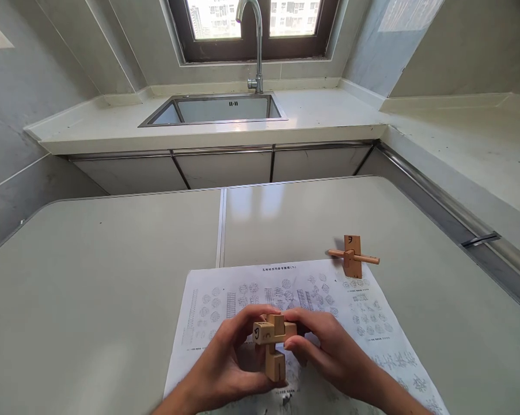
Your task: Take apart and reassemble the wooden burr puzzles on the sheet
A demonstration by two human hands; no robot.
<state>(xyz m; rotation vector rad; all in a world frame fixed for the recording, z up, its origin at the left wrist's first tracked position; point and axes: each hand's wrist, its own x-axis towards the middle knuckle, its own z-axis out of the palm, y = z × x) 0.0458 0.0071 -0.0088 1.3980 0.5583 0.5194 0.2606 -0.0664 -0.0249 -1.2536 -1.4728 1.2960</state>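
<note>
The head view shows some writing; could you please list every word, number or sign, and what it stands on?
"(二)": end of the printed heading on the paper sheet; its other characters are too small to read surely.
Nearer wooden assembly: dark curled mark, unclear.
Farther wooden assembly: dark marks, unclear.
Sheet captions: too small to read.

Interlocked tan wooden blocks (271,335): black marks
Orange-brown wooden plate with rod (353,267): black marks
White rectangular paper sheet (260,280): grey rounded and ladder-like figures
Pale-grey flat tabletop (113,259): one whitish stripe
Curved metal faucet (259,57): shiny silver
</note>
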